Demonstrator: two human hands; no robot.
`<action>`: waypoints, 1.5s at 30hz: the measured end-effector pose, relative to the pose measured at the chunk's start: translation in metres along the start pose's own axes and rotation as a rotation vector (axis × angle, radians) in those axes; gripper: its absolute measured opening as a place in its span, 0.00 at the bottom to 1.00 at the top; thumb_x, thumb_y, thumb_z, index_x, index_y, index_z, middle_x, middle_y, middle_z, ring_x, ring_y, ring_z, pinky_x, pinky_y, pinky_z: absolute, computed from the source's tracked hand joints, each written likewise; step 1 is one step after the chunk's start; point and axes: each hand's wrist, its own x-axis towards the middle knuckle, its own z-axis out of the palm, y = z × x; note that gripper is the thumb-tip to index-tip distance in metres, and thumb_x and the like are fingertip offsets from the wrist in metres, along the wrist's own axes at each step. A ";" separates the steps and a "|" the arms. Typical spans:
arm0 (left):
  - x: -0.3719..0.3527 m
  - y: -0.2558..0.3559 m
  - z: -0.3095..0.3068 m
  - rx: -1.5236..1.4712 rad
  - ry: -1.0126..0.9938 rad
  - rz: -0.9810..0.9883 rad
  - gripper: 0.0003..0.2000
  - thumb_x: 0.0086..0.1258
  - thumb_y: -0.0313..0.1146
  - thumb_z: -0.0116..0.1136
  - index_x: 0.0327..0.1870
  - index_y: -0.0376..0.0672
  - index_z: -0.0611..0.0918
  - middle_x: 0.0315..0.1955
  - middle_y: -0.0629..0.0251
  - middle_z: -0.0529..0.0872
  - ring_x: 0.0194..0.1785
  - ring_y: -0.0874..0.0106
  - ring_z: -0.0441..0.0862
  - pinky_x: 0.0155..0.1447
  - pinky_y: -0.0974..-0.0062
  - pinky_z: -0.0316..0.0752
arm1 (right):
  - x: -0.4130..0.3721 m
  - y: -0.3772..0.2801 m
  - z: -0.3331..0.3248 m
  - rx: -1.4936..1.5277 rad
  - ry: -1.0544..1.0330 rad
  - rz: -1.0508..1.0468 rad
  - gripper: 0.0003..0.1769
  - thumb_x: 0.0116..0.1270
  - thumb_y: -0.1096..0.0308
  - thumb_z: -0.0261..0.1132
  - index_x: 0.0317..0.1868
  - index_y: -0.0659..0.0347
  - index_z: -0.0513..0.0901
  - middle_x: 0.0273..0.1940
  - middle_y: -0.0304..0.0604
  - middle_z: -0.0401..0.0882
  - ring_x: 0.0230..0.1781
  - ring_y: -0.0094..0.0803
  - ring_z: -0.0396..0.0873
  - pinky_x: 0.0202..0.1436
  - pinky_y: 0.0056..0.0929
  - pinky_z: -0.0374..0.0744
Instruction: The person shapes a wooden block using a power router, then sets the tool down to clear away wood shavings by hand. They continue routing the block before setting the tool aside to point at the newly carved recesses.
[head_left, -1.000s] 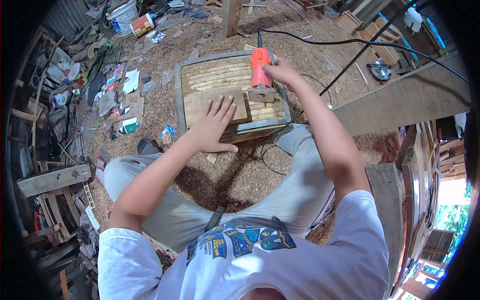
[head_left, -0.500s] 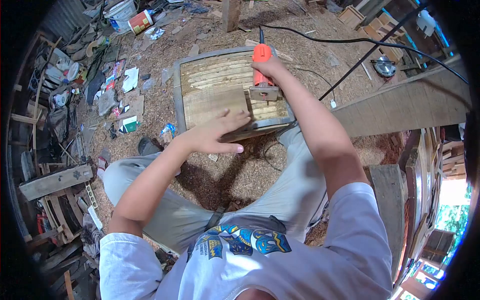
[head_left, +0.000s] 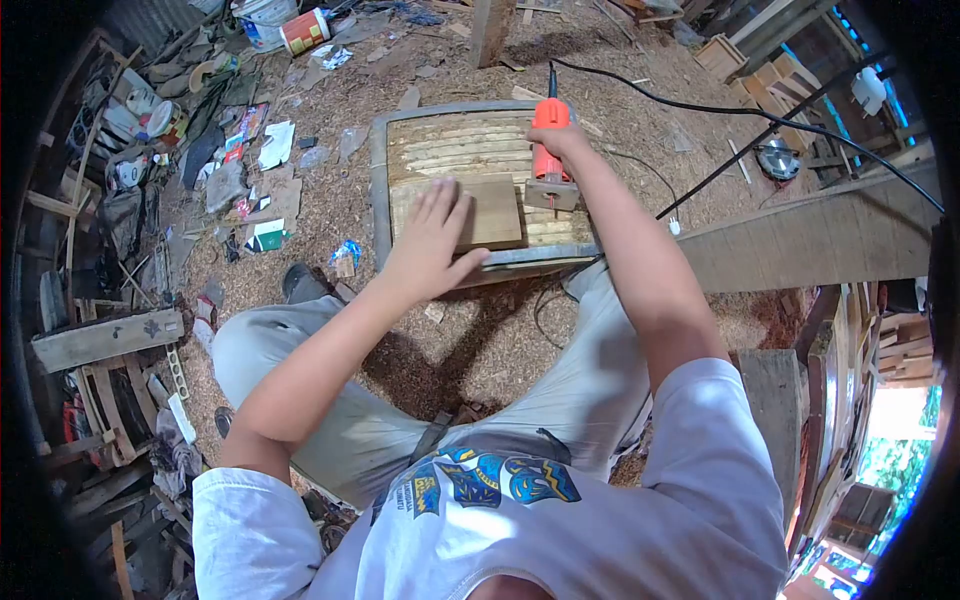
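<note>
My left hand (head_left: 428,245) lies with fingers spread over the left part of a flat wooden board (head_left: 495,212), thumb along its near edge. The board rests on a low slatted stand (head_left: 381,180) with a grey rim. Wrapped round the body of an orange-red trim router (head_left: 548,162) is my right hand (head_left: 563,142). The router stands just right of the board, its square base plate toward me and a thin bit showing below. Its black cord leads away at the top. My right fingers are partly hidden behind the router.
A black cable (head_left: 690,103) crosses the upper right. A long plank (head_left: 800,245) juts in from the right. Beyond the stand rises a wooden post (head_left: 490,35). A circular saw (head_left: 777,158) lies at right, and buckets (head_left: 263,22) and litter cover the left floor.
My left hand has shifted left across the board, its fingers now pointing away from me. The right hand keeps its hold on the router. The whole view has shifted slightly.
</note>
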 end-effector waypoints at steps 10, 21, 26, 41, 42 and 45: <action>-0.011 -0.008 0.005 0.224 0.018 -0.044 0.53 0.75 0.64 0.61 0.87 0.34 0.52 0.86 0.34 0.49 0.90 0.38 0.44 0.89 0.44 0.44 | -0.039 -0.033 -0.034 0.427 -0.109 -0.001 0.25 0.57 0.65 0.82 0.53 0.61 0.84 0.44 0.46 0.88 0.39 0.38 0.89 0.42 0.46 0.89; 0.009 -0.016 -0.033 -0.111 0.241 -0.063 0.26 0.80 0.47 0.61 0.68 0.34 0.82 0.72 0.41 0.78 0.75 0.44 0.75 0.80 0.53 0.67 | -0.127 -0.081 -0.128 1.015 -0.567 -0.234 0.22 0.68 0.61 0.77 0.55 0.63 0.80 0.46 0.46 0.89 0.48 0.40 0.90 0.55 0.48 0.90; 0.022 -0.024 -0.040 -0.193 0.421 -0.138 0.16 0.82 0.39 0.59 0.59 0.35 0.85 0.57 0.50 0.85 0.64 0.50 0.82 0.70 0.57 0.75 | -0.151 -0.078 -0.123 1.038 -0.513 -0.339 0.23 0.66 0.66 0.75 0.57 0.67 0.81 0.50 0.52 0.89 0.53 0.44 0.90 0.57 0.46 0.90; 0.054 0.026 -0.114 -0.525 0.485 0.048 0.15 0.86 0.39 0.55 0.58 0.37 0.85 0.50 0.60 0.89 0.58 0.66 0.85 0.63 0.66 0.77 | -0.183 -0.093 -0.113 1.307 -0.770 -0.467 0.34 0.60 0.50 0.77 0.61 0.60 0.79 0.49 0.49 0.85 0.53 0.46 0.87 0.68 0.55 0.85; 0.053 0.032 -0.124 -0.506 0.469 0.063 0.13 0.85 0.38 0.58 0.58 0.38 0.86 0.50 0.61 0.89 0.57 0.67 0.85 0.62 0.67 0.77 | -0.186 -0.094 -0.112 1.279 -0.819 -0.535 0.37 0.59 0.48 0.78 0.64 0.60 0.78 0.49 0.49 0.85 0.53 0.45 0.87 0.67 0.53 0.86; 0.054 0.041 -0.138 -0.308 0.486 0.145 0.13 0.84 0.38 0.60 0.58 0.40 0.87 0.51 0.60 0.90 0.56 0.62 0.85 0.63 0.65 0.77 | -0.200 -0.099 -0.102 1.266 -0.748 -0.600 0.40 0.58 0.46 0.79 0.65 0.60 0.77 0.51 0.49 0.85 0.54 0.47 0.87 0.68 0.53 0.85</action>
